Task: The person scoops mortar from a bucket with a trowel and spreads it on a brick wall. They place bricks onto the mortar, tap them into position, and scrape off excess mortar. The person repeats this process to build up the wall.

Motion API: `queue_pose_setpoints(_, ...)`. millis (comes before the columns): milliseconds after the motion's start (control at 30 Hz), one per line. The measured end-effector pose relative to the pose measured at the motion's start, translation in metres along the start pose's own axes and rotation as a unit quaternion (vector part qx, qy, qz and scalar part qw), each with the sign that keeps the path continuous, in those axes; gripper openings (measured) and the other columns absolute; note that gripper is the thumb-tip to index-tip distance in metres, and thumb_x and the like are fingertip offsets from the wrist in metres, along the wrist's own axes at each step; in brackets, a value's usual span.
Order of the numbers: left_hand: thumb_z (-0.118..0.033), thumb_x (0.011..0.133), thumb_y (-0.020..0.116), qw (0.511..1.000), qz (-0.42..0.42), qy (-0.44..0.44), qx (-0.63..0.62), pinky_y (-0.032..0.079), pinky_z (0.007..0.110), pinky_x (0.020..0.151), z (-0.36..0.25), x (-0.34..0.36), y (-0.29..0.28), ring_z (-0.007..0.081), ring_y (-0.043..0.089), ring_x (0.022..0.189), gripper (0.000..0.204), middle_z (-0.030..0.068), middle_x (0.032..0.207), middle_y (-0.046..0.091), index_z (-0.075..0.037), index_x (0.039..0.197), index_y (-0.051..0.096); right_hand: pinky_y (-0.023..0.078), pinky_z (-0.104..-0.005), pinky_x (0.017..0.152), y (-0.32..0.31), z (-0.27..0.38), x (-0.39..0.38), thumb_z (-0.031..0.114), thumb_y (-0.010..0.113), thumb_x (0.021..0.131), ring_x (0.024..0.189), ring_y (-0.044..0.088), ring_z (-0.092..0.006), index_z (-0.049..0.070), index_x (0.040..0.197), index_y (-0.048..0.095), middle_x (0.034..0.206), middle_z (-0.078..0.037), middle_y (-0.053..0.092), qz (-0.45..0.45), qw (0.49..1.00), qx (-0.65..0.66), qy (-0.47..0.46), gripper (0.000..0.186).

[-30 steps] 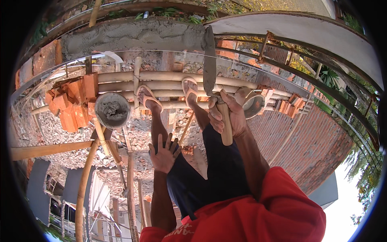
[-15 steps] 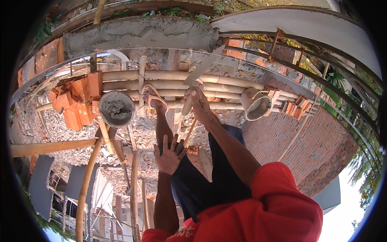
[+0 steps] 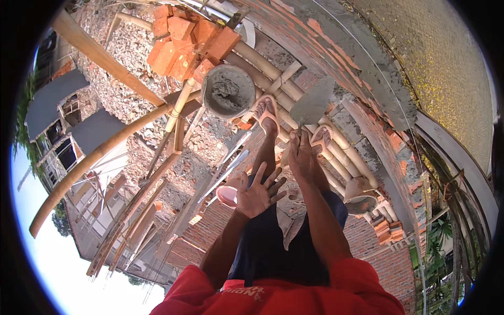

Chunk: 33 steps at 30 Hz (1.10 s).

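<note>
My right hand point(image 3: 302, 157) is closed round the handle of a trowel point(image 3: 312, 105). Its grey, mortar-smeared blade points away from me, broad face showing, above the bamboo poles. To the left, my left hand point(image 3: 258, 194) is held over my legs, fingers spread and nothing in it. A round bucket point(image 3: 206, 102) stands left of the trowel with grey mortar point(image 3: 228, 90) inside. Beyond the blade runs a brick wall point(image 3: 315, 44) whose top carries a layer of wet mortar point(image 3: 367, 68).
My sandalled feet rest on a scaffold of bamboo poles point(image 3: 344, 155). Loose orange bricks point(image 3: 184, 44) are heaped behind the bucket. Another bucket point(image 3: 361, 199) and more bricks point(image 3: 387, 231) sit at the right. A thin string point(image 3: 379, 67) stretches along the wall. Rubble point(image 3: 113, 58) lies below.
My view has swung round, so the wall now slants across the upper right. The trowel blade went from a narrow, slanting look to its broad face. My left hand stays spread.
</note>
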<state>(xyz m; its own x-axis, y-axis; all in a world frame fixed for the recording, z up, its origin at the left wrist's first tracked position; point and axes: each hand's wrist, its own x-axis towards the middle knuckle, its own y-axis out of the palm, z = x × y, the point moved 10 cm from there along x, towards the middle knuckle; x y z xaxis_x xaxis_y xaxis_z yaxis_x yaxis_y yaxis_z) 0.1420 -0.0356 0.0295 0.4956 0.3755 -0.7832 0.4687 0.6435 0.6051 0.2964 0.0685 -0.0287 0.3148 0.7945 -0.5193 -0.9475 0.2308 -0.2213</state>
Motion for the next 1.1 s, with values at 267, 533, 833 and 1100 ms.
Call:
queue_pose_setpoints(267, -0.023, 0.105, 0.064, 0.820, -0.244, 0.400, 0.328, 0.050, 0.039, 0.104, -0.305, 0.044, -0.043, 0.0273, 0.052, 0.136, 0.065, 0.0200, 0.156, 0.045, -0.007, 0.159, 0.032, 0.051, -0.0536, 0.094, 0.130, -0.004, 0.030, 0.017, 0.064, 0.095, 0.118, 0.060, -0.0458, -0.005, 0.137, 0.051, 0.129, -0.032, 0.058, 0.218, 0.931, -0.275, -0.097, 0.050)
queue_pose_setpoints(533, -0.047, 0.079, 0.087, 0.279, -0.317, 0.563, 0.710, 0.044, 0.050, 0.112, -0.526, 0.130, 0.144, 0.0443, 0.047, 0.136, 0.108, 0.0284, 0.149, 0.044, 0.000, 0.157, 0.030, 0.054, -0.0512, 0.095, 0.219, -0.032, 0.132, 0.027, 0.065, 0.097, 0.118, 0.062, -0.0425, 0.000, 0.133, 0.060, 0.123, -0.024, 0.061, 0.290, 0.873, -0.384, -0.085, 0.045)
queue_pose_setpoints(833, -0.048, 0.078, 0.086, 0.291, -0.329, 0.530, 0.725, 0.048, 0.048, 0.108, -0.563, 0.162, 0.168, 0.0421, 0.057, 0.126, 0.101, 0.0256, 0.139, 0.055, -0.001, 0.151, 0.035, 0.049, -0.0456, 0.105, 0.211, 0.021, 0.206, 0.027, 0.059, 0.103, 0.122, 0.062, -0.0400, -0.004, 0.132, 0.061, 0.129, -0.026, 0.064, 0.188, 0.928, -0.313, -0.082, 0.043)
queue_pose_setpoints(1100, -0.049, 0.083, 0.084, 0.406, -0.461, 0.388, 0.687, 0.046, 0.040, 0.112, -0.679, 0.125, 0.045, 0.0344, 0.055, 0.133, 0.108, 0.0236, 0.147, 0.053, 0.004, 0.157, 0.026, 0.050, -0.0448, 0.103, 0.160, 0.012, 0.195, 0.034, 0.058, 0.104, 0.119, 0.065, -0.0393, -0.006, 0.132, 0.061, 0.126, -0.027, 0.067, 0.162, 0.948, -0.272, -0.003, 0.049)
